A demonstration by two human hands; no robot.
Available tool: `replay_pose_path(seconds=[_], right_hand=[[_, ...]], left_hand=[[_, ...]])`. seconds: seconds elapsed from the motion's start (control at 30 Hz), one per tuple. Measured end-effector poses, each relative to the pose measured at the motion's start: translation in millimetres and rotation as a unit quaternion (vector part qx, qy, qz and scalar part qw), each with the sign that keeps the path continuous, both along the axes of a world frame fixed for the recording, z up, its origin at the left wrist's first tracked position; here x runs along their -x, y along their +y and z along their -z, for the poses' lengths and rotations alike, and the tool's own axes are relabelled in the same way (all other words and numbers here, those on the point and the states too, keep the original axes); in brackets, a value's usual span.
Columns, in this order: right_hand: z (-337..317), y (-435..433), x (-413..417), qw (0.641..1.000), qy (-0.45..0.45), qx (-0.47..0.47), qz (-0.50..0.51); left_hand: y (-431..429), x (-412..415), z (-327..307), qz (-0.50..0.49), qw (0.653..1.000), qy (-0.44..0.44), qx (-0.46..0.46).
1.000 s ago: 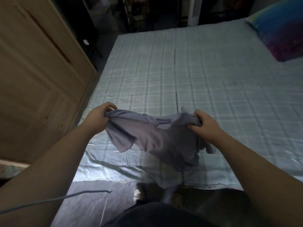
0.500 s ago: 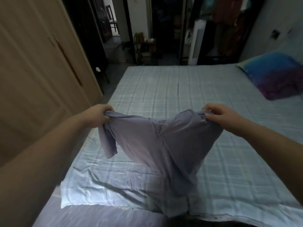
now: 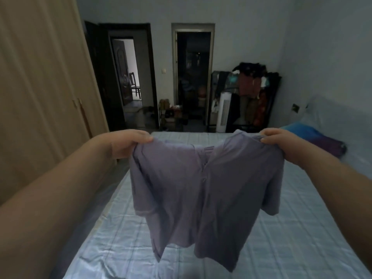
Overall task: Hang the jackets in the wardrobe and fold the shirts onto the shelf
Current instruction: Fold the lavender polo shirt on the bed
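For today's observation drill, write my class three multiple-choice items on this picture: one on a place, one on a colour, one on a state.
1. Where does the shirt hang? A) over the bed B) on a hook C) on the floor
2. What colour is it? A) red B) lilac C) white
3. How is it held? A) folded flat B) by one hand C) spread between both hands
Answers: 1 A, the bed lies under it; 2 B, its cloth is pale purple; 3 C, the left hand and right hand each grip a shoulder.
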State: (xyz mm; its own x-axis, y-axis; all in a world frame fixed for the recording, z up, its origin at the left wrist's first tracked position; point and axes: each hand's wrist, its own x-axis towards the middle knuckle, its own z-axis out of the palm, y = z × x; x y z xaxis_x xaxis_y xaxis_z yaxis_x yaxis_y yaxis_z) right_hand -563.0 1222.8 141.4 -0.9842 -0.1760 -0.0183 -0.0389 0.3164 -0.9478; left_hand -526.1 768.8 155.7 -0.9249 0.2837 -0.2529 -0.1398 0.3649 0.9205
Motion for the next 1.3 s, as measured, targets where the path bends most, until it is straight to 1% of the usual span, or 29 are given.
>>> replay_pose_path(seconds=[0.03, 0.07, 0.1, 0.13, 0.17, 0.2, 0.23, 0.27, 0.33, 0.37, 0.4, 0.43, 0.47, 0.5, 0.53, 0.57, 0.67, 0.8, 0.87, 0.93, 1.0, 1.07, 1.17, 1.23, 1.3], right_hand=[[1, 1, -3, 0.999, -0.046, -0.01, -0.004], [4, 3, -6, 0.996, -0.087, -0.019, 0.005], [7, 3, -10, 0.993, -0.111, -0.03, 0.019], [8, 2, -14, 0.993, -0.108, -0.038, 0.036], [7, 1, -19, 0.994, -0.087, -0.049, 0.041], [5, -1, -25, 0.997, -0.061, -0.044, 0.034], [2, -1, -33, 0.999, -0.041, -0.011, 0.014], [0, 4, -40, 0.998, -0.033, 0.047, -0.019], [-3, 16, -56, 0.976, -0.032, 0.18, -0.114], [-2, 21, -60, 0.969, -0.039, 0.201, -0.136], [0, 22, -62, 0.975, -0.037, 0.176, -0.129], [4, 20, -60, 0.989, -0.029, 0.107, -0.096], [6, 15, -57, 0.998, -0.009, 0.006, -0.054], [4, 8, -56, 0.996, 0.019, -0.089, -0.013], [4, 0, -55, 0.987, 0.045, -0.152, 0.024], [3, -6, -53, 0.982, 0.067, -0.17, 0.054], [-2, -9, -44, 0.975, 0.117, -0.161, 0.102], [-9, -10, -47, 0.96, 0.152, -0.21, 0.102], [-10, -12, -50, 0.957, 0.156, -0.225, 0.095], [-9, -12, -53, 0.958, 0.151, -0.224, 0.091], [-9, -10, -54, 0.964, 0.145, -0.201, 0.096], [-10, -5, -55, 0.966, 0.146, -0.186, 0.105], [-10, 1, -50, 0.962, 0.165, -0.192, 0.101], [-9, 3, -43, 0.945, 0.207, -0.224, 0.119], [-5, 8, -37, 0.923, 0.248, -0.253, 0.151]], left_hand=[[1, -2, -1, -0.004, 0.994, 0.045, 0.101], [1, -3, -2, -0.006, 0.97, 0.102, 0.221], [1, -4, -3, -0.001, 0.936, 0.155, 0.316], [0, -6, -4, 0.007, 0.91, 0.19, 0.369], [-1, -10, -6, 0.01, 0.907, 0.205, 0.369], [-3, -18, -9, 0.01, 0.921, 0.212, 0.328], [-6, -26, -12, 0.005, 0.941, 0.221, 0.255], [-10, -35, -15, 0.0, 0.959, 0.235, 0.16], [-28, -47, -19, -0.016, 0.97, 0.242, -0.02], [-36, -51, -19, -0.015, 0.97, 0.231, -0.072], [-44, -53, -18, -0.014, 0.971, 0.226, -0.077], [-48, -51, -16, -0.017, 0.971, 0.235, -0.03], [-46, -47, -13, -0.027, 0.967, 0.251, 0.038], [-43, -41, -10, -0.045, 0.957, 0.267, 0.099], [-39, -36, -6, -0.062, 0.946, 0.284, 0.146], [-35, -31, -4, -0.08, 0.933, 0.3, 0.181], [-30, -23, -3, -0.115, 0.903, 0.332, 0.247], [-37, -15, -2, -0.116, 0.892, 0.3, 0.319], [-38, -14, 0, -0.114, 0.895, 0.292, 0.317], [-37, -13, 4, -0.125, 0.91, 0.293, 0.266], [-34, -12, 7, -0.14, 0.926, 0.288, 0.2], [-30, -10, 10, -0.142, 0.933, 0.286, 0.165], [-21, -8, 12, -0.147, 0.92, 0.316, 0.18], [-11, -9, 10, -0.156, 0.91, 0.338, 0.183], [2, -11, 10, -0.156, 0.902, 0.347, 0.205]])
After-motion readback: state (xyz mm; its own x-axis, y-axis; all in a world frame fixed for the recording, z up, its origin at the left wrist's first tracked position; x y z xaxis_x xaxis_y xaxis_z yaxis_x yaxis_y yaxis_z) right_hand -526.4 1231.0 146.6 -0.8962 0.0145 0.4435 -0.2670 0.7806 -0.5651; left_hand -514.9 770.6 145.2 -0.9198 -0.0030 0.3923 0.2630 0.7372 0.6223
